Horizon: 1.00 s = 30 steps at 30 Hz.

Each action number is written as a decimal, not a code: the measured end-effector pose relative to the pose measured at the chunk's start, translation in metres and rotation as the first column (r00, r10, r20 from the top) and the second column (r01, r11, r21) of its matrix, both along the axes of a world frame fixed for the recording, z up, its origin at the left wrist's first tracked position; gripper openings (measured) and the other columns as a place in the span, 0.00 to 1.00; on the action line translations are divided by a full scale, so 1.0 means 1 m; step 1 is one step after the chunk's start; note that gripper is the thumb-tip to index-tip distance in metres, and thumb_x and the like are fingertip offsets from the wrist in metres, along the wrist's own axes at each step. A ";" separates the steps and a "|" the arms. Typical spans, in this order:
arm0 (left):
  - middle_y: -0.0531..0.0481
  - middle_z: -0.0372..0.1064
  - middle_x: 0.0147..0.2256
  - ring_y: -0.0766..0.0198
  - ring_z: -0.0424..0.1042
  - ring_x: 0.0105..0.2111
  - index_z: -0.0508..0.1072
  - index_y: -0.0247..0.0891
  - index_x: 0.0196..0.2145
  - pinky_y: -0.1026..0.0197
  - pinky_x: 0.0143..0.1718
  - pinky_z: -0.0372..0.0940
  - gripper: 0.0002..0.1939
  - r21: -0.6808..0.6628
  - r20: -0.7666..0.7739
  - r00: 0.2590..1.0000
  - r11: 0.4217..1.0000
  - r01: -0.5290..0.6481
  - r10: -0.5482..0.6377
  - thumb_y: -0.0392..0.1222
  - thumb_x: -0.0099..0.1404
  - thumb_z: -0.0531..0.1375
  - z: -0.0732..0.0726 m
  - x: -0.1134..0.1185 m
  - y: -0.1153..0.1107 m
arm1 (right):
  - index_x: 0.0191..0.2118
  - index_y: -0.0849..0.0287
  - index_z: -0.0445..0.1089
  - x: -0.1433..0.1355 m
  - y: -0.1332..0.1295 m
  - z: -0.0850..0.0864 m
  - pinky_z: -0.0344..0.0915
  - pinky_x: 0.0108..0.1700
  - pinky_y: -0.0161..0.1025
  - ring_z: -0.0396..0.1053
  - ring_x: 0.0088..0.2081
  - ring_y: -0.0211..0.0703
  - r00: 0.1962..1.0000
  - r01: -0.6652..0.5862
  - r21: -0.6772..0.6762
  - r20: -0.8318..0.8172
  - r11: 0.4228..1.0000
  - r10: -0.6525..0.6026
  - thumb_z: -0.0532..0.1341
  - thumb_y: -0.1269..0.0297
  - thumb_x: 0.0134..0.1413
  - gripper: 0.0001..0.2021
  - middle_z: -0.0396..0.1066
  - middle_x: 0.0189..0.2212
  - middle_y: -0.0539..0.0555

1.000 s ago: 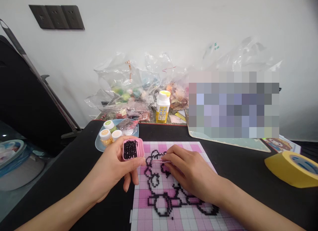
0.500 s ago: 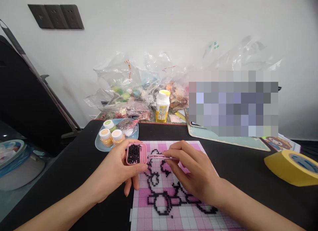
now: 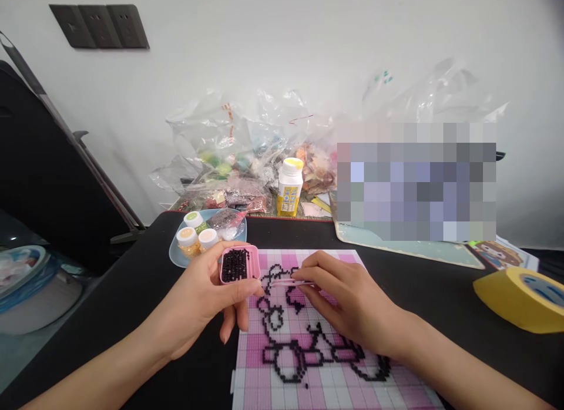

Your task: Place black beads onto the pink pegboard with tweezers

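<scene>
My left hand [image 3: 205, 292] grips a small pink tray [image 3: 254, 269] filled with black beads [image 3: 235, 265], tilted toward me above the left edge of the board. In my right hand [image 3: 348, 298] a pair of pale pink tweezers [image 3: 286, 282] is pinched between thumb and fingers, its tips pointing left, close to the tray. Whether the tips hold a bead is too small to tell. Under both hands lies a pink and white checked pegboard [image 3: 255, 392]. Black beads form an outline drawing [image 3: 288, 363] on it, partly covered by my right hand.
Behind my left hand, a blue plate [image 3: 176, 258] bears several white-lidded jars [image 3: 188, 237] and a bag of dark beads [image 3: 227, 221]. A white and yellow bottle [image 3: 289, 190] stands before clear plastic bags [image 3: 211, 134]. Yellow tape [image 3: 502, 298] lies at right on the black table [image 3: 423, 292].
The tray in my left hand has tilted and risen slightly. My right hand's tweezers have turned a little, with their tips lower and slightly farther from the tray.
</scene>
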<state>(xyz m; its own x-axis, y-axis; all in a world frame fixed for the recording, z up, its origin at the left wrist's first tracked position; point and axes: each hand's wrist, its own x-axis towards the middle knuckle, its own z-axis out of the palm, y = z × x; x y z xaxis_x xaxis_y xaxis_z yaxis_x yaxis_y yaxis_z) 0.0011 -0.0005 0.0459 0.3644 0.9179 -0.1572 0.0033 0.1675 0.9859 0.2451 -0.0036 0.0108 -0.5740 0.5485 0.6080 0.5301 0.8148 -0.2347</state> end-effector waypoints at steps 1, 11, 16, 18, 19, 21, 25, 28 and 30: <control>0.54 0.74 0.23 0.70 0.70 0.16 0.67 0.34 0.49 0.76 0.10 0.63 0.23 0.003 0.001 1.000 1.000 -0.006 0.006 0.43 0.61 0.71 0.000 0.000 0.000 | 0.44 0.62 0.70 0.001 0.000 -0.001 0.69 0.30 0.37 0.70 0.32 0.41 1.000 -0.009 -0.005 0.028 1.000 0.010 0.54 0.71 0.69 0.07 0.71 0.35 0.55; 0.55 0.75 0.24 0.70 0.71 0.16 0.66 0.35 0.50 0.76 0.09 0.63 0.24 0.012 0.023 0.999 1.000 -0.027 0.027 0.41 0.61 0.71 -0.001 -0.001 -0.001 | 0.45 0.62 0.71 0.001 0.001 -0.003 0.66 0.28 0.36 0.69 0.31 0.41 0.991 -0.037 0.025 0.126 0.999 0.033 0.53 0.70 0.70 0.09 0.71 0.35 0.55; 0.57 0.74 0.24 0.70 0.71 0.15 0.67 0.35 0.48 0.76 0.09 0.63 0.23 0.015 0.026 0.999 0.999 -0.031 0.031 0.41 0.61 0.71 0.000 0.000 0.000 | 0.45 0.62 0.70 0.000 0.002 -0.005 0.67 0.28 0.36 0.70 0.31 0.41 0.992 -0.035 0.049 0.123 0.998 0.028 0.53 0.70 0.70 0.09 0.71 0.35 0.55; 0.57 0.73 0.23 0.70 0.71 0.15 0.66 0.35 0.49 0.76 0.09 0.63 0.23 0.016 0.019 0.999 0.999 -0.028 0.028 0.41 0.61 0.71 -0.001 0.000 0.000 | 0.45 0.62 0.70 0.000 0.002 -0.006 0.67 0.28 0.36 0.69 0.31 0.41 0.992 -0.029 0.060 0.121 0.998 0.021 0.52 0.70 0.71 0.10 0.71 0.35 0.55; 0.57 0.73 0.23 0.70 0.71 0.15 0.66 0.35 0.49 0.76 0.09 0.63 0.23 0.017 0.015 1.000 0.999 -0.028 0.027 0.41 0.61 0.71 -0.001 -0.001 0.000 | 0.45 0.62 0.70 0.000 0.003 -0.007 0.67 0.28 0.36 0.69 0.31 0.41 0.992 -0.028 0.061 0.121 0.998 0.020 0.52 0.70 0.71 0.10 0.71 0.35 0.55; 0.56 0.74 0.23 0.70 0.71 0.15 0.66 0.35 0.50 0.76 0.09 0.63 0.24 0.013 0.007 1.000 0.999 -0.029 0.029 0.42 0.61 0.71 -0.002 -0.001 0.000 | 0.45 0.63 0.70 0.000 0.003 -0.007 0.67 0.28 0.36 0.69 0.31 0.41 0.992 -0.029 0.057 0.122 0.998 0.022 0.52 0.70 0.71 0.10 0.71 0.35 0.55; 0.55 0.75 0.24 0.70 0.70 0.15 0.66 0.35 0.50 0.76 0.09 0.63 0.24 0.011 0.008 1.000 1.000 -0.026 0.026 0.42 0.61 0.71 -0.003 -0.002 -0.002 | 0.45 0.62 0.70 0.000 0.002 -0.006 0.66 0.28 0.36 0.69 0.31 0.41 0.992 -0.037 0.043 0.120 0.998 0.031 0.53 0.70 0.70 0.09 0.71 0.35 0.55; 0.55 0.74 0.24 0.70 0.71 0.15 0.66 0.35 0.50 0.76 0.09 0.63 0.24 0.008 0.012 1.000 1.000 -0.021 0.021 0.42 0.62 0.71 -0.002 -0.002 -0.002 | 0.44 0.62 0.70 0.000 0.002 -0.006 0.66 0.28 0.36 0.69 0.31 0.41 0.990 -0.036 0.035 0.138 0.999 0.031 0.52 0.70 0.70 0.10 0.71 0.35 0.55; 0.56 0.74 0.24 0.70 0.70 0.16 0.65 0.35 0.50 0.76 0.10 0.63 0.24 0.005 0.013 1.000 1.000 -0.022 0.022 0.42 0.62 0.71 -0.002 -0.002 -0.002 | 0.44 0.61 0.70 0.000 0.002 -0.006 0.66 0.28 0.36 0.69 0.30 0.40 0.989 -0.031 0.037 0.148 0.999 0.025 0.51 0.70 0.71 0.10 0.71 0.35 0.55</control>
